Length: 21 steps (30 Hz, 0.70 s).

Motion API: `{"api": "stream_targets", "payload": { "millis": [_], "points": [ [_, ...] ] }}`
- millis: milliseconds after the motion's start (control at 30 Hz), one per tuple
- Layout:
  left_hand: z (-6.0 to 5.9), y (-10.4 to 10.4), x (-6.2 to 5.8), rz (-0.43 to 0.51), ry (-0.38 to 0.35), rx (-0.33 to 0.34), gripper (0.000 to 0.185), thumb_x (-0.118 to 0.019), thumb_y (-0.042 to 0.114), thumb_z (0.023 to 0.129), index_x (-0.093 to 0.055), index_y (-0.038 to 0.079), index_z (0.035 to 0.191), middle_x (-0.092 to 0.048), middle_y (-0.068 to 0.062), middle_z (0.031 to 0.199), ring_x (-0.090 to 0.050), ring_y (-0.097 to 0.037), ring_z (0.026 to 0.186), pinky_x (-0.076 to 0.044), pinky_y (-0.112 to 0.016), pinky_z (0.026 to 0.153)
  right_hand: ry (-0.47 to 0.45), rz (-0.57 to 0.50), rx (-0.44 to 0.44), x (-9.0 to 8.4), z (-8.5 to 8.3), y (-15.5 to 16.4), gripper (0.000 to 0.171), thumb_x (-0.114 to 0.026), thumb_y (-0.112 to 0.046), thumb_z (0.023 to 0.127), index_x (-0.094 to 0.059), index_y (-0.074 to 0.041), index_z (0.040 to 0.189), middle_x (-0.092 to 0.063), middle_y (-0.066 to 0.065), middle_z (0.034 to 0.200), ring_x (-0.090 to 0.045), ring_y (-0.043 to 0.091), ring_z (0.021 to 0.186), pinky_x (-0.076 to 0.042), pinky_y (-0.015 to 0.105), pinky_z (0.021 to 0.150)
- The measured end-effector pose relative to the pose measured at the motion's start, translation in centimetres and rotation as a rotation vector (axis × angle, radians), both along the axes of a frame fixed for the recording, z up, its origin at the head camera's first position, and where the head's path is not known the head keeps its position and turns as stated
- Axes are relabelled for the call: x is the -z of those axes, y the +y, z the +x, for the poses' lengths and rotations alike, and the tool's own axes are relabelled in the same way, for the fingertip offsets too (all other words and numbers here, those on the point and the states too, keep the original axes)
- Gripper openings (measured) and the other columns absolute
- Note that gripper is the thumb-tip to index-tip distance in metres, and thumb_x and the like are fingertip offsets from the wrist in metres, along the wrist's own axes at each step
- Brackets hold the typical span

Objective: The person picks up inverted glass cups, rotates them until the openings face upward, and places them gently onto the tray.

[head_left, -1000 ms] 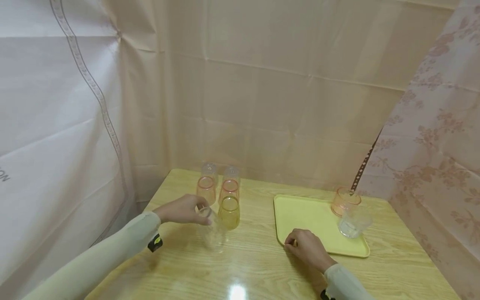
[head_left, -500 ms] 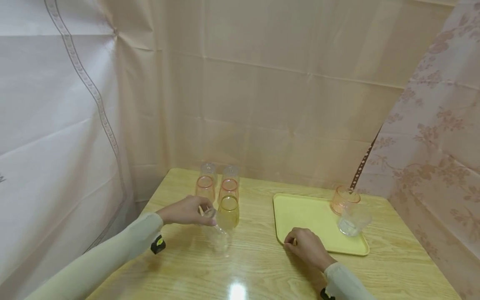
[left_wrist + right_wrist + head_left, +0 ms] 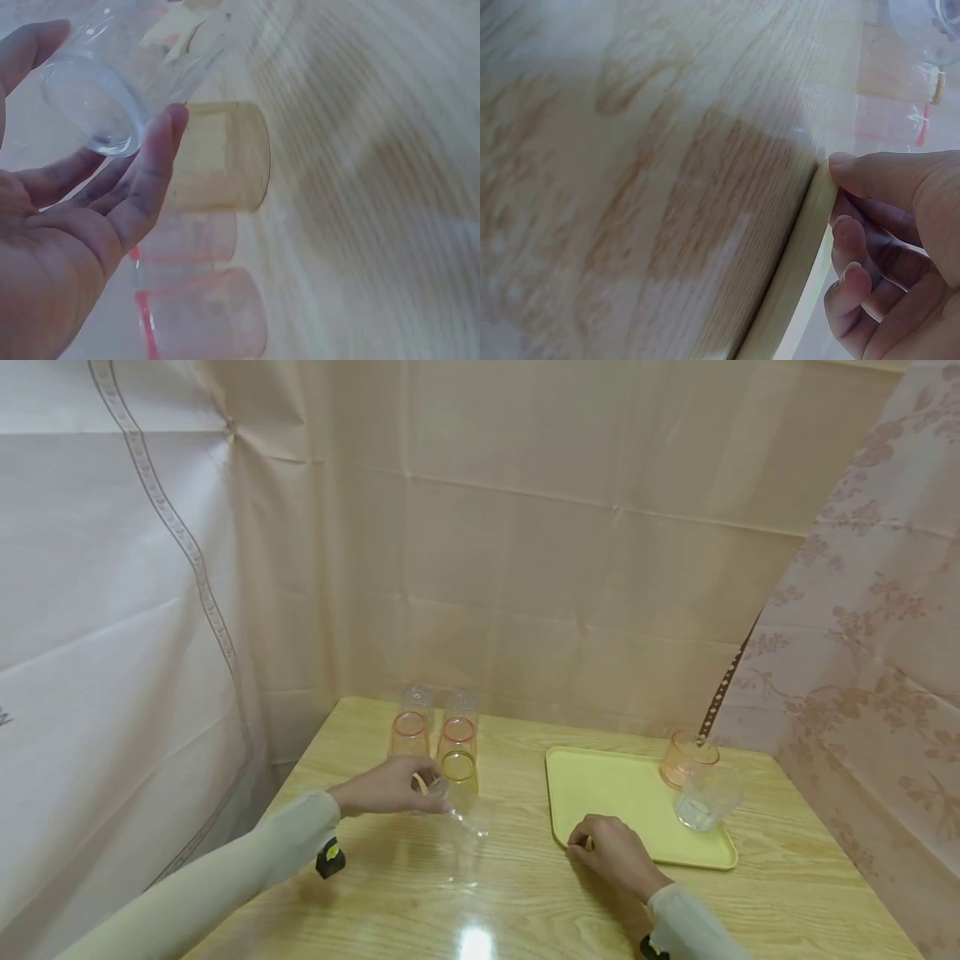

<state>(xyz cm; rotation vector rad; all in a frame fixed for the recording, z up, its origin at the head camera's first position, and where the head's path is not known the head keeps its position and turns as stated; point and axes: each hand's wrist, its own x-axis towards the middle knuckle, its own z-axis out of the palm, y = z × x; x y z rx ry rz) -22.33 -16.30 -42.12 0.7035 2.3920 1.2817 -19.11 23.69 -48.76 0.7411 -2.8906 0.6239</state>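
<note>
The left hand (image 3: 390, 787) grips a clear cup (image 3: 459, 814) by its base, tilted above the tabletop (image 3: 525, 893) near the left edge. It looks light, thin-walled and slippery, so a grip around the wall seems safer. The right hand (image 3: 617, 857) pinches the yellow tray (image 3: 600, 785) at its near-left corner.

Your left hand carries the clear cup to the right

Your left hand (image 3: 390, 787) has moved to the right and a little toward you since one second ago, and it takes the clear cup (image 3: 461, 814) with it. Before, the cup was just left of the yellow cup (image 3: 459, 771); now it is in front of that cup and slightly to its right, so it partly covers the lower part of it. The clear cup is also more tilted now: its base points to your palm and its open mouth points toward the tray (image 3: 600, 789). Your left sleeve (image 3: 285, 847) has followed in the same direction across the table (image 3: 525, 902).
</note>
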Motion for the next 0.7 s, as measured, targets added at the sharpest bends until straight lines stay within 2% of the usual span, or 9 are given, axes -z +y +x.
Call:
{"api": "stream_targets", "payload": {
  "millis": [200,367,700],
  "points": [
    [0.3,1.8,-0.1,0.069,-0.029,-0.053,0.042,-0.080,0.043,0.089,-0.066,0.015,0.116,-0.064,-0.004,0.114,-0.066,-0.022,0.093,-0.056,-0.050,0.084,0.003,0.002,0.007,0.1,0.0,0.1,0.007,-0.085,-0.016,0.086,-0.078,-0.019,0.084,-0.065,-0.014,0.081,-0.053,-0.002,0.067,-0.046,0.021,0.056],
    [0.5,3.6,-0.4,0.107,0.002,-0.093,0.044,-0.081,0.046,0.087,-0.067,0.017,0.118,-0.063,-0.004,0.115,-0.067,-0.021,0.091,-0.056,-0.054,0.084,0.022,-0.002,0.018,0.2,-0.1,0.2,0.009,-0.085,-0.015,0.085,-0.078,-0.020,0.083,-0.065,-0.014,0.081,-0.053,-0.002,0.067,-0.046,0.021,0.056],
    [0.4,5.4,0.3,0.173,0.001,-0.099,0.052,-0.081,0.045,0.088,-0.065,0.011,0.124,-0.061,-0.007,0.119,-0.067,-0.021,0.093,-0.058,-0.050,0.084,-0.010,-0.039,0.039,-0.4,0.0,0.1,0.006,-0.084,-0.016,0.086,-0.079,-0.019,0.086,-0.065,-0.015,0.082,-0.054,-0.001,0.067,-0.047,0.022,0.058]
  ]
}}
